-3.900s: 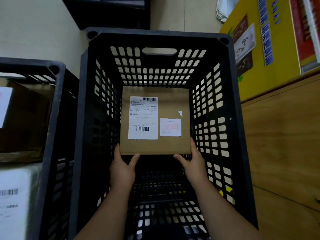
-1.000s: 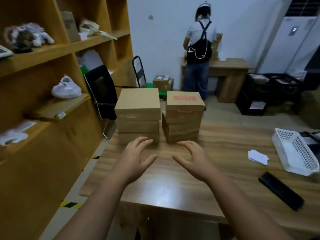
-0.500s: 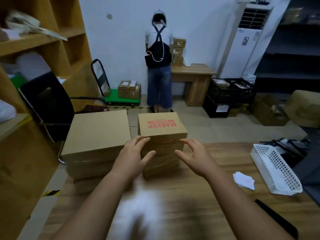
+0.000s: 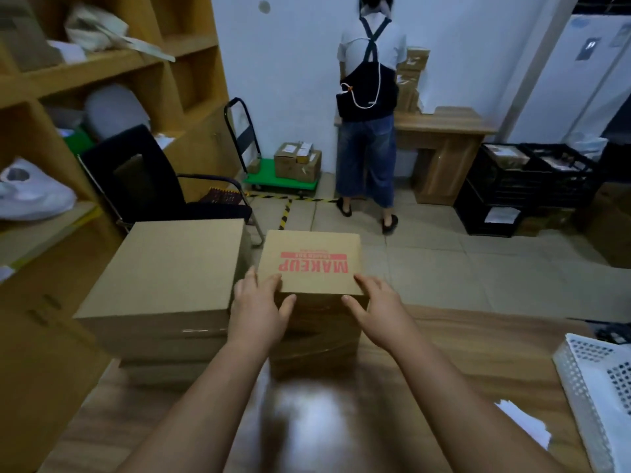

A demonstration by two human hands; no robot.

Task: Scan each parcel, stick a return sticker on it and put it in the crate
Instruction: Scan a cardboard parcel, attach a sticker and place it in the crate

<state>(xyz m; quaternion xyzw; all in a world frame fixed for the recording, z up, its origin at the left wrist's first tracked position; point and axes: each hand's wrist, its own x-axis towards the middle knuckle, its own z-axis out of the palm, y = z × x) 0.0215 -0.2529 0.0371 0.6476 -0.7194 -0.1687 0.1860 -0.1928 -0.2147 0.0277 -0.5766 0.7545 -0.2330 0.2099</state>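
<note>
Our left hand (image 4: 261, 310) is spread wide, its fingers laid on the near left corner of the top parcel (image 4: 312, 264), thumb at the front edge; our right hand (image 4: 377, 307) is just as wide at the near right corner, fingers resting there without curling under. The parcel, printed MAKEUP in red, tops the right-hand stack on the wooden table (image 4: 461, 346), just beside a taller stack of plain boxes (image 4: 170, 278). We judge it a stiff, light carton with smooth card faces, best taken by its two side walls with palms pressing in. A white basket (image 4: 601, 387) sits at the table's right edge. Beyond, another person (image 4: 368, 107) stands at a desk, with black crates (image 4: 526, 186) on the floor and shelves (image 4: 102, 70) to the left.
</note>
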